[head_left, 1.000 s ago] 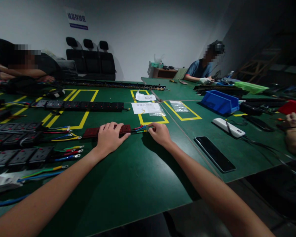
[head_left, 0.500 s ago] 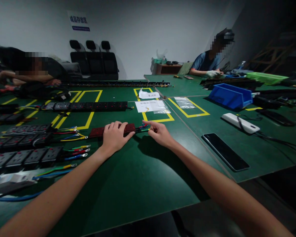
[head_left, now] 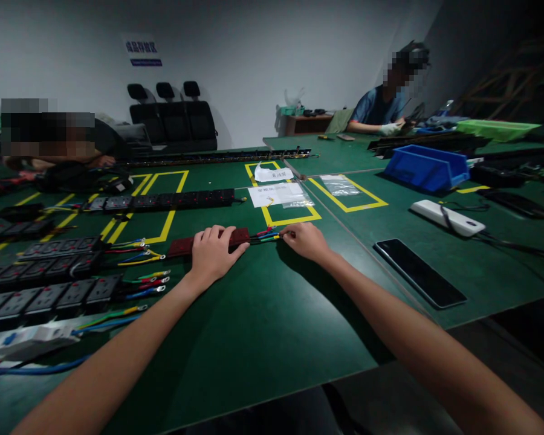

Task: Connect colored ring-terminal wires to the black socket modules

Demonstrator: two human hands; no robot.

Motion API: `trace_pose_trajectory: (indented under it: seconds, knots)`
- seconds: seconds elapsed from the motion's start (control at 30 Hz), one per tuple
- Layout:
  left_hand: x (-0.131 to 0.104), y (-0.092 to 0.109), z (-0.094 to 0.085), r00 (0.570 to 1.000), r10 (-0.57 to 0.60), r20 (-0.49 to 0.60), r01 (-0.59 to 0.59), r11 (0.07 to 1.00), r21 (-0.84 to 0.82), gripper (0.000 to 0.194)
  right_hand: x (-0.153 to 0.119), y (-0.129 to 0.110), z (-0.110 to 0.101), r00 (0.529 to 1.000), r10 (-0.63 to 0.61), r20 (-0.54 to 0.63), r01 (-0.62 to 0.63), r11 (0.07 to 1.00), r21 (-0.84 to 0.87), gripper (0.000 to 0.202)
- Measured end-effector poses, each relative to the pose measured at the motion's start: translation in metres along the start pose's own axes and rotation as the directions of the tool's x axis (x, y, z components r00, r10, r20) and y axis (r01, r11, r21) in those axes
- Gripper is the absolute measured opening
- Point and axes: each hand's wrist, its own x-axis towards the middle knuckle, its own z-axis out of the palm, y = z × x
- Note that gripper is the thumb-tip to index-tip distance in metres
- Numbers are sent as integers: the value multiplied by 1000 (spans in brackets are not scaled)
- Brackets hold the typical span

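A dark red socket strip (head_left: pixel 240 237) lies on the green table, partly covered by my left hand (head_left: pixel 212 252). That hand is closed over the strip, fingers across its far side and thumb along the near edge. From the strip's right end run several short wires (head_left: pixel 263 236), coloured red, blue and green-yellow. My right hand (head_left: pixel 306 240) pinches the tip of one of them between thumb and fingers; it looks like the blue or the green-yellow one, but the fingertips hide the end.
Black socket strips (head_left: pixel 63 296) with wires and ring terminals lie to the left. Paper labels (head_left: pixel 274 194) sit within yellow tape frames. On the right are a phone (head_left: pixel 419 272), a white power strip (head_left: pixel 448 217) and a blue bin (head_left: pixel 426 168). Two people sit across the table.
My right hand has shifted slightly right, its pointing index finger now curled into a pinch at the wire ends. The wires spread out more visibly. My left hand stays on the strip.
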Motion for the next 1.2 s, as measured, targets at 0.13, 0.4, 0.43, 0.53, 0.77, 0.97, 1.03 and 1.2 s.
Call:
trace_pose_trajectory:
  seconds: [0.13,0.4,0.43,0.53,0.77,0.97,1.03,1.2]
  knots:
    - [0,0,-2,1000,-5,17,6,1000,-23,68,-2,-3,0,999,8,-35,-7,1000,29,30]
    - [0,0,-1,1000,-3,15,4,999,-36,68,-2,-10,2,977,-2,-212,90,908,409,44]
    - [0,0,-1,1000,-4,17,4,999,-33,68,-3,-12,2,979,-22,-202,116,876,468,47]
    - [0,1,-1,1000,-7,21,8,999,-31,67,-8,-22,5,982,-115,-150,182,788,588,54]
    - [-1,1,1,1000,-23,9,23,999,-26,65,-17,-32,-3,963,-225,-149,266,889,372,55]
    - [0,0,2,1000,-14,1,14,1000,-27,66,-7,-14,-7,977,-79,-200,123,968,219,40]
    - [0,0,1,1000,-6,6,7,1000,-20,68,-4,-8,-5,984,-49,-173,79,982,170,37]
    - [0,0,1,1000,-7,11,7,1000,-20,68,-1,0,-1,999,-44,-17,45,997,69,29]
